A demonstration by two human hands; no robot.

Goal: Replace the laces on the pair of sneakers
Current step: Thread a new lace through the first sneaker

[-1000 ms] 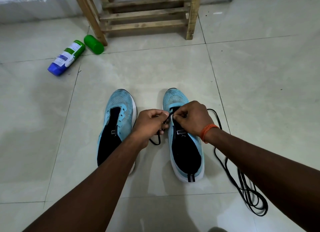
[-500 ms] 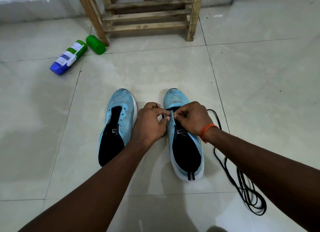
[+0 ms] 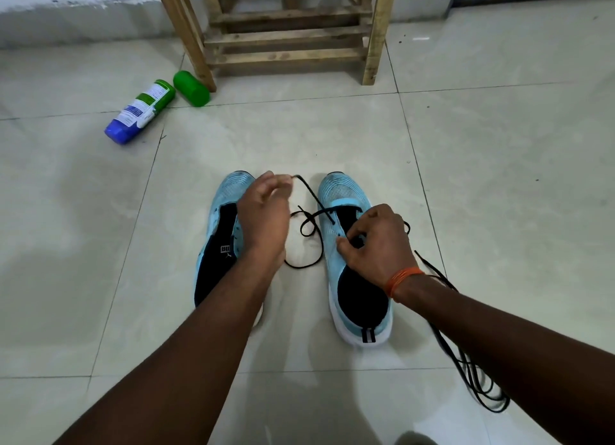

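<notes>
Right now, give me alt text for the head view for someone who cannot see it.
The left hand pinches the tip of a black lace threaded through the right sneaker, while the right hand grips that shoe at its eyelets. The left sneaker beside it is unlaced; a tangle of lace lies on the floor.
</notes>
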